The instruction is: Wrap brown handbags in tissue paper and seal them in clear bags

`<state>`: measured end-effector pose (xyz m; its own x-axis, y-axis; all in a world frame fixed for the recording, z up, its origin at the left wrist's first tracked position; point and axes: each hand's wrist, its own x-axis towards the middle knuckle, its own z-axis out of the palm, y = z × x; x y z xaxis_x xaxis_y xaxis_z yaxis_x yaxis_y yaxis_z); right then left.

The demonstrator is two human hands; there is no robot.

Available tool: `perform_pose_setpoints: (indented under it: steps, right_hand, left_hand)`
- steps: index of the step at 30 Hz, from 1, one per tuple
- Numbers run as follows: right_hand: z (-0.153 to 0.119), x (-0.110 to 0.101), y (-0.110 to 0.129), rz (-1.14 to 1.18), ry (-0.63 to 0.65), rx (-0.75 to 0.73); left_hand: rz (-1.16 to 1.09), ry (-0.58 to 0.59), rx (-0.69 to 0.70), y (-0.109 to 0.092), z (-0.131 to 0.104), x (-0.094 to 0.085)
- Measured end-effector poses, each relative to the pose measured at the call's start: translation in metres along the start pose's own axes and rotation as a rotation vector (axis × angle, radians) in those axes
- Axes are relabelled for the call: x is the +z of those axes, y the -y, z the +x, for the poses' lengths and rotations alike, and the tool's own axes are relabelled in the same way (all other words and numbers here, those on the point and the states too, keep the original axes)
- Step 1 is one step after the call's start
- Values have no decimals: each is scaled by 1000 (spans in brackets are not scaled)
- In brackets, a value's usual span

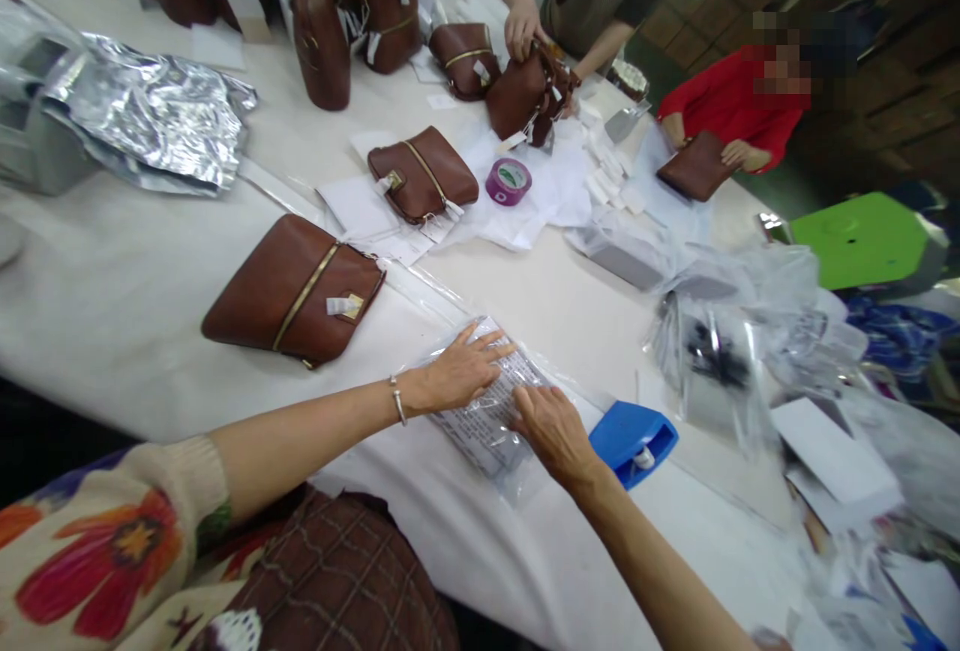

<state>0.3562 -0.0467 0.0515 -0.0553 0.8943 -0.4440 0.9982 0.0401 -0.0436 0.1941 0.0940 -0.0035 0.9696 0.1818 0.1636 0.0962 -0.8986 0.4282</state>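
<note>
Clear-plastic packet (484,426): press flat with left hand (459,369) spread wide; smooth gently with right hand (553,426) curled, impossible to tell whether gripping; avoid blue holder (621,423) beside packet.

Unreadable print on plastic-wrapped packet (480,431), illegible marking on purple tape roll (505,195)

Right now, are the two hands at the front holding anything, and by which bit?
The left hand lies spread on a plastic packet; the right hand, curled, touches its right side. Whether that hand pinches it can't be told.
</note>
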Motion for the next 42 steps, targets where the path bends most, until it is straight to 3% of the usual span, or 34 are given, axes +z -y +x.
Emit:
perform_pose_setpoints:
  steps: [3, 5, 8, 10, 13, 16, 19, 21, 25, 28, 31, 35, 39, 42]
  right_hand:
    - [-1, 0, -28, -61, -156, -68]
    - [-6, 5, -51, -44, -353, -56]
    - [-19, 11, -60, 84, -693, 180]
    - [-23, 13, -39, 248, -818, 331]
    - [-4, 17, 17, 527, -871, 420]
    - [37, 29, 56, 577, -916, 494]
    - [71, 50, 59, 471, -993, 532]
    - [81, 62, 52, 412, -1055, 537]
    - [80, 70, 47, 343, -1068, 517]
    - [78, 66, 50, 316, -1060, 518]
    - [79, 63, 52, 308, -1063, 523]
    - [79, 65, 51, 327, -1049, 537]
    - [84, 63, 52, 372, -1057, 534]
    - [79, 47, 54, 588, -1056, 525]
  left_hand:
    - [7, 9, -2, 0, 0, 0]
    - [2, 20, -3, 1, 0, 0]
    - [-15, 27, -1, 2, 0, -1]
    - [-18, 26, -3, 3, -1, -1]
    - [-9, 29, -2, 3, -1, 0]
    - [27, 43, -8, -1, 4, 0]
    - [106, 60, -5, -5, 6, -8]
    - [168, 51, -17, -6, 1, -22]
    - [176, -4, -141, 6, -26, -61]
    - [-15, 16, -264, 20, -47, -73]
    - [-311, -39, -430, 30, -54, -60]
    - [-695, -127, -674, 40, -45, -22]
    - [-668, -170, -759, 49, -36, 7]
    - [-638, -174, -793, 53, -35, 15]
